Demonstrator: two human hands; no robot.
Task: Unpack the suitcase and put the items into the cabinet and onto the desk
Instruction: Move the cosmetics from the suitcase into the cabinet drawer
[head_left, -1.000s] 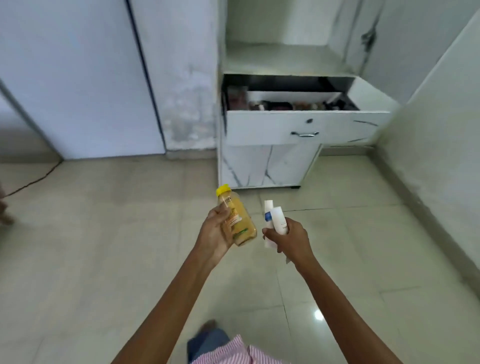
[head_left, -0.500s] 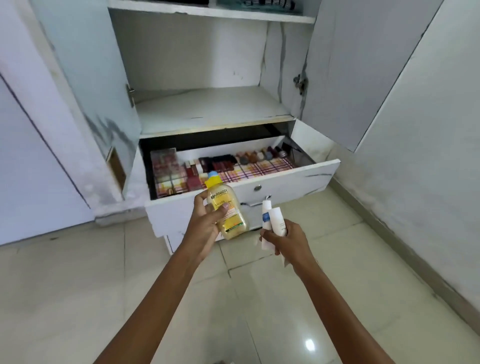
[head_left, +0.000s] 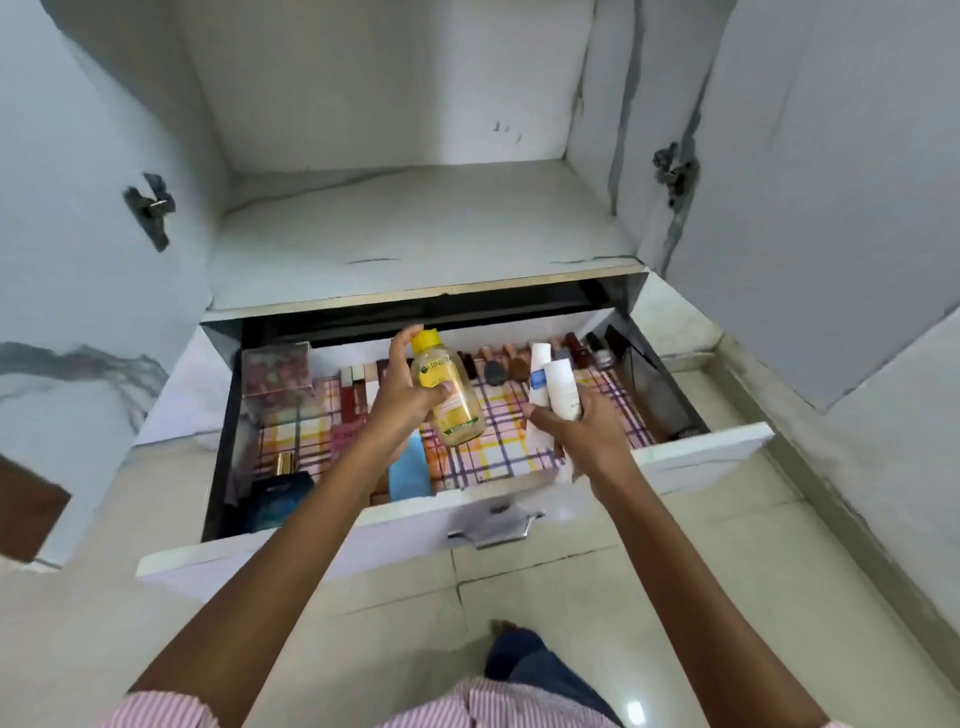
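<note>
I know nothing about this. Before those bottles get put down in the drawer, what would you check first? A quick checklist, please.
1. Is the drawer pulled out far enough: ok, its inside shows.
2. Grip of the left hand on the yellow-capped bottle: ok, fingers wrap round it.
3. Grip of the right hand on the two white tubes: ok, both held together.
4. Free spot to set things down: ok, bare checked liner shows below the hands.
5. Bottle cap closed tight: cannot tell.
</note>
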